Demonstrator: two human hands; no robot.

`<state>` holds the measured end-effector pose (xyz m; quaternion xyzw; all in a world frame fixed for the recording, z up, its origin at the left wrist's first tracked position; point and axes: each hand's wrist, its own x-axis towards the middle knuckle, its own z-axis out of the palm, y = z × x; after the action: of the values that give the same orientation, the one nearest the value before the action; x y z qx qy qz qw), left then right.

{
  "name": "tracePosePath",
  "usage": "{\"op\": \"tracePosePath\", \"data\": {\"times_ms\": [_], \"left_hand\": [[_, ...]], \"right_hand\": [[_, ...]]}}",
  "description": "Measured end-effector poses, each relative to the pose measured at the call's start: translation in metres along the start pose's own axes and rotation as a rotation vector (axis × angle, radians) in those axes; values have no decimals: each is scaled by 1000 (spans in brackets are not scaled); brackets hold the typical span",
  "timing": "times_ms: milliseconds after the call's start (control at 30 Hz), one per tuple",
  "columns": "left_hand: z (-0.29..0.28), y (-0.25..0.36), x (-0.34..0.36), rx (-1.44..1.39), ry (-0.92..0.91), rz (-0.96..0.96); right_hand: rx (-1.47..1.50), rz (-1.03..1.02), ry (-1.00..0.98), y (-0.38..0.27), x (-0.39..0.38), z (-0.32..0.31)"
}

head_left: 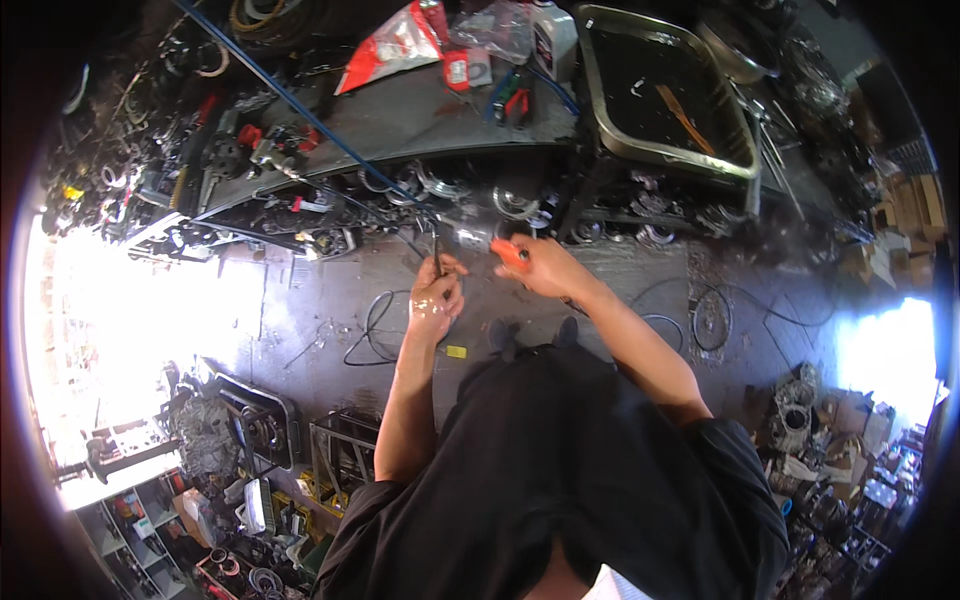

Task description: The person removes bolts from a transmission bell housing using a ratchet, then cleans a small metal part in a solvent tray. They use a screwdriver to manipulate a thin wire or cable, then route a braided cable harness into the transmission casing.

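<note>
Orange-handled tool (511, 253), at two o'clock from the left hand (436, 303), fills the tightly wrapped right hand (550, 268); the left's loosely curled fingers hold a slim dark rod (437, 260). Wet-looking skin there could let the rod slip to the floor (640, 265).

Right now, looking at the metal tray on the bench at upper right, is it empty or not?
Not empty: a brown strip lies inside the metal tray. Whether it also holds liquid, I cannot tell.
</note>
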<state>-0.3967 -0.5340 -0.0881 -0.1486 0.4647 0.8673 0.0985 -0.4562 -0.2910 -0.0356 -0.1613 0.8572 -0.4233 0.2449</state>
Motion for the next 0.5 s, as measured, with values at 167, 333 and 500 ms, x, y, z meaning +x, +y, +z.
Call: {"op": "tracePosePath", "data": {"times_ms": [167,333,500], "left_hand": [[-3,-21,2,-171,19,-39],[-9,-33,-3,-158,74,-105],[-23,-51,-16,-197,132,-167]], "right_hand": [[30,44,132,27,6,-16],[-118,355,68,107,-5,-20],[-389,523,178,228,-37,20]]}}
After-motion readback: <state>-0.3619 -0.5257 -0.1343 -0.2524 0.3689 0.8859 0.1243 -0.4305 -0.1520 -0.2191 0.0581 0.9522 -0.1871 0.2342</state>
